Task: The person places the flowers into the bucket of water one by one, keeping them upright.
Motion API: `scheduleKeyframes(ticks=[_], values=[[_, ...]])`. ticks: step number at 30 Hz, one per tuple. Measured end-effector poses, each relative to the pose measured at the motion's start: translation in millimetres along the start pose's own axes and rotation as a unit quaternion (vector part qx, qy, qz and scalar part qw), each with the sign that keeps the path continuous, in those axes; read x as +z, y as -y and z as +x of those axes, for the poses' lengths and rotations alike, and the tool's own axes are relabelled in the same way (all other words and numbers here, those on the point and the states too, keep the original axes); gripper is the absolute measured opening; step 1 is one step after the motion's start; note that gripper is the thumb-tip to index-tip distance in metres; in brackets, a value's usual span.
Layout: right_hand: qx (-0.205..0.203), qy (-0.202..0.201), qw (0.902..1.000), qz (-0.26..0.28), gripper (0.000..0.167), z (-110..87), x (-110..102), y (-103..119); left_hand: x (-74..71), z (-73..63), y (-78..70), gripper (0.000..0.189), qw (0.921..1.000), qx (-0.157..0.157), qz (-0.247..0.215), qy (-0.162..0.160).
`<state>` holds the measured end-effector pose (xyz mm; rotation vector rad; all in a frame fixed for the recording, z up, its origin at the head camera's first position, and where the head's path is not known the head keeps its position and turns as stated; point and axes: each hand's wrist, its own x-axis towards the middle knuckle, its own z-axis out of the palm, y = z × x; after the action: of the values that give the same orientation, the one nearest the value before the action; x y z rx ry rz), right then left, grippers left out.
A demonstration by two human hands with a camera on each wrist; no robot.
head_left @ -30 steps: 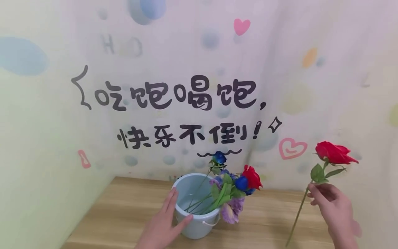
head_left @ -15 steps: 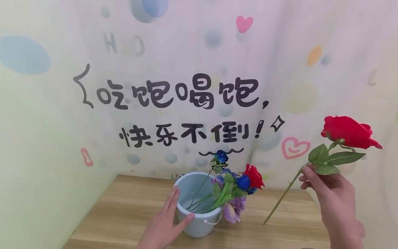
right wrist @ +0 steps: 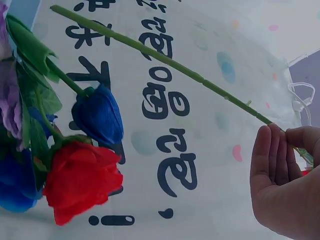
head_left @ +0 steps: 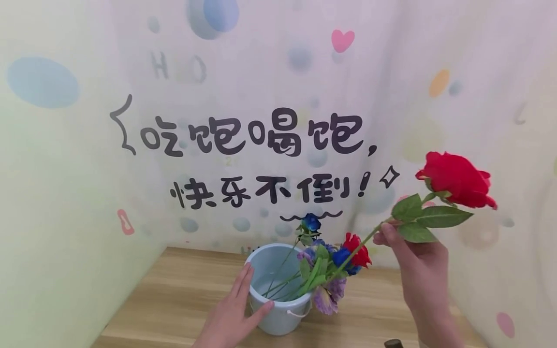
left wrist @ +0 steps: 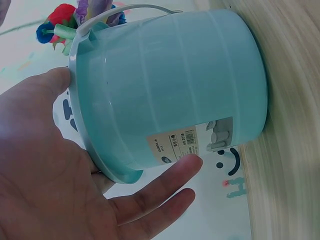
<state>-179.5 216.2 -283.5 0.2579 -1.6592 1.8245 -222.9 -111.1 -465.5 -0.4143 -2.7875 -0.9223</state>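
Note:
Between thumb and fingertips, my right hand pinches the stem of an artificial red rose, just below its leaves. The rose leans right with its bloom up, while its stem slants down-left in front of the flowers by the bucket. My left hand rests against the light blue bucket, thumb touching the rim and fingers extended along the side. In the left wrist view, two fingers stretch straight beside the bucket's label. Several artificial flowers lean over the bucket's right rim: another red rose, blue roses and purple blooms.
The bucket stands on a wooden tabletop. Behind it hangs a printed backdrop with black lettering. A white handle hangs on the bucket's side. A small dark object shows at the bottom edge.
My right hand has moved left with the red rose, first rising, and its stem now reaches the flowers at the bucket. The left hand stays at the rim.

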Motion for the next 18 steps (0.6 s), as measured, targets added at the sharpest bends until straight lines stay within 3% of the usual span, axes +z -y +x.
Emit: scheduleKeyframes(ticks=[9, 18], values=[[0.047, 0.040, 0.9964, -0.058, 0.025, -8.9, 36.2, -29.3, 0.0, -0.4, -2.0, 0.100, 1.0000, -0.005, -0.003, 0.004], [0.071, 0.075, 0.9903, -0.093, 0.022, -18.9, 54.8, -66.3, 0.2, -0.3, -1.6, 0.099, 1.0000, -0.002, 0.002, 0.001]])
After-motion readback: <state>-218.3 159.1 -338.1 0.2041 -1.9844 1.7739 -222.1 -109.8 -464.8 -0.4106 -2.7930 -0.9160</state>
